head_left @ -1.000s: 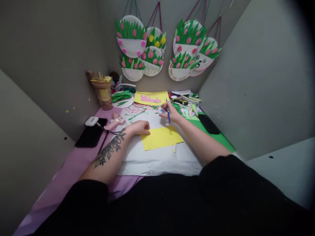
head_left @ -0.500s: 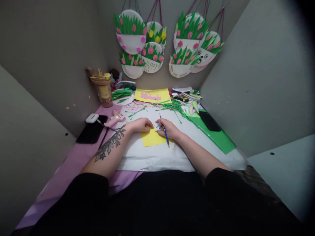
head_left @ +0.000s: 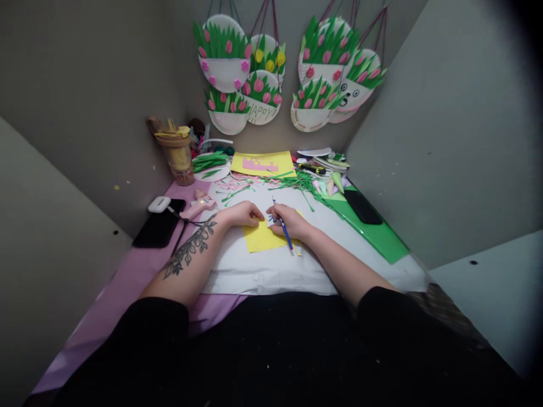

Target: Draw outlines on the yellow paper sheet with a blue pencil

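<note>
A yellow sheet of paper (head_left: pixel 265 240) lies between my two hands. My left hand (head_left: pixel 246 215) is closed, thumb and fingertips pressed together at the upper left part of the sheet. Over the right side of the sheet, my right hand (head_left: pixel 291 221) is closed around a blue pencil (head_left: pixel 287 237), which slants across the fingers. Its thumb and forefinger also grip a small white piece with blue marks (head_left: pixel 270 219), perhaps an eraser, partly hidden by the fingers. A small yellow scrap (head_left: pixel 298 254) sits by the pencil's lower end.
Green paper strips (head_left: pixel 301 182) and pink scraps (head_left: pixel 231 184) litter the back. Left are a pink glue gun (head_left: pixel 199 206), a black phone (head_left: pixel 161 229) and a cup (head_left: pixel 178 158). Another phone (head_left: pixel 362 207) rests on green sheets (head_left: pixel 382 243) at right. Flower-decorated paper plates (head_left: pixel 224 73) hang behind.
The camera view has shifted slightly. Both hands stay almost in place; the right hand with the pencil and white piece has moved very slightly left.
</note>
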`<state>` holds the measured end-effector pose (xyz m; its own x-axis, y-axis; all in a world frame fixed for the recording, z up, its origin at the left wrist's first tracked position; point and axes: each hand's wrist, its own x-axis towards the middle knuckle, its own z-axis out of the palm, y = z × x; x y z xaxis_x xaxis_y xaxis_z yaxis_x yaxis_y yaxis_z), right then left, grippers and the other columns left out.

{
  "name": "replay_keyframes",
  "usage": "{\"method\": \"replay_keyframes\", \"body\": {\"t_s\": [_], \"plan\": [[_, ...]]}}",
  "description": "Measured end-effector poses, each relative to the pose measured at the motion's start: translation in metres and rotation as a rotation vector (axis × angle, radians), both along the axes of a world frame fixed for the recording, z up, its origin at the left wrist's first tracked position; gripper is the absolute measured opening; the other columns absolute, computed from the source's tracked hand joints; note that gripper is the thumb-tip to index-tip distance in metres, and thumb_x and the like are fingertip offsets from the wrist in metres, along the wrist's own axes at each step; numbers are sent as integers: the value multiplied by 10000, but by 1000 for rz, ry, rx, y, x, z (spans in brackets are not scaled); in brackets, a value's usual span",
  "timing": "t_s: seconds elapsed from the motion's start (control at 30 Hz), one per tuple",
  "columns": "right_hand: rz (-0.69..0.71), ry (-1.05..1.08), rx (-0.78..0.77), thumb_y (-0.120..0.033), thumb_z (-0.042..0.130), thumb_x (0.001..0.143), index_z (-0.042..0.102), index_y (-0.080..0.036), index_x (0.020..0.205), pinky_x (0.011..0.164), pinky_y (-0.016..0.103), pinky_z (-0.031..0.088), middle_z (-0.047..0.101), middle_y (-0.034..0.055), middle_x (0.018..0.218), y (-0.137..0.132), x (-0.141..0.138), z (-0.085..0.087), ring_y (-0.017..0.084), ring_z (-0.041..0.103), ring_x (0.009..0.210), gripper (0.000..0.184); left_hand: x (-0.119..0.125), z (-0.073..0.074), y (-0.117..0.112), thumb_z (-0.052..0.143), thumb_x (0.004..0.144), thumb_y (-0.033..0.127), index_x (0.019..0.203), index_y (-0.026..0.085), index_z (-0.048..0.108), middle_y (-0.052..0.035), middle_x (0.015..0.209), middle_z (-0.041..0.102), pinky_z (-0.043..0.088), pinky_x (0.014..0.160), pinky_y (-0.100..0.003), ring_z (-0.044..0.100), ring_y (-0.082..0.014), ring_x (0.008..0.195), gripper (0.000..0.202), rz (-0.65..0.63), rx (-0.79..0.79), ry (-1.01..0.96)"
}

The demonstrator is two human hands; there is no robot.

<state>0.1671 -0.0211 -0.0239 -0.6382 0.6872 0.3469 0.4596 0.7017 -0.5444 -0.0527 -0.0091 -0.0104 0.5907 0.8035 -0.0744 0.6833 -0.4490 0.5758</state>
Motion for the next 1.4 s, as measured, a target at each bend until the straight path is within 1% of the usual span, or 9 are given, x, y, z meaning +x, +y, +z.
{"method": "replay_keyframes", "body": {"t_s": [0.27, 0.53, 0.77, 1.23, 1.4], "plan": [[7, 4, 40, -178, 607, 603, 398, -223, 752, 764, 321, 417, 612, 60, 964, 1, 0, -1, 213, 550, 900, 260, 0, -2, 2, 591, 640, 244, 1023, 173, 729, -13, 819, 704, 375, 572, -202, 540, -116, 627, 413, -21, 20, 15], [15, -16, 41, -177, 602, 603, 410, -221, 753, 766, 323, 419, 616, 65, 961, 1, 2, -1, 213, 551, 900, 247, 1, 3, -2, 588, 646, 230, 1034, 166, 726, -9, 789, 691, 368, 568, -199, 528, -111, 618, 417, -15, 17, 32], [1, -1, 53, -190, 610, 604, 411, -221, 757, 771, 328, 418, 614, 63, 959, 5, 0, -3, 216, 550, 898, 253, 0, 0, 1, 589, 641, 233, 1032, 173, 725, -12, 835, 704, 380, 577, -202, 541, -115, 633, 419, -11, 11, 18], [-16, 7, 44, -198, 605, 593, 398, -227, 755, 749, 321, 421, 614, 50, 927, 6, -2, -5, 212, 553, 869, 265, 0, 0, 1, 581, 637, 223, 1024, 177, 729, -8, 822, 706, 373, 579, -193, 544, -118, 640, 417, -22, 20, 24], [-26, -8, 40, -200, 602, 592, 392, -228, 757, 743, 320, 420, 607, 47, 923, 5, -4, -3, 210, 549, 861, 268, 0, 0, 1, 584, 638, 242, 1032, 176, 727, -9, 801, 701, 359, 554, -196, 522, -111, 606, 425, -23, 21, 37]]}}
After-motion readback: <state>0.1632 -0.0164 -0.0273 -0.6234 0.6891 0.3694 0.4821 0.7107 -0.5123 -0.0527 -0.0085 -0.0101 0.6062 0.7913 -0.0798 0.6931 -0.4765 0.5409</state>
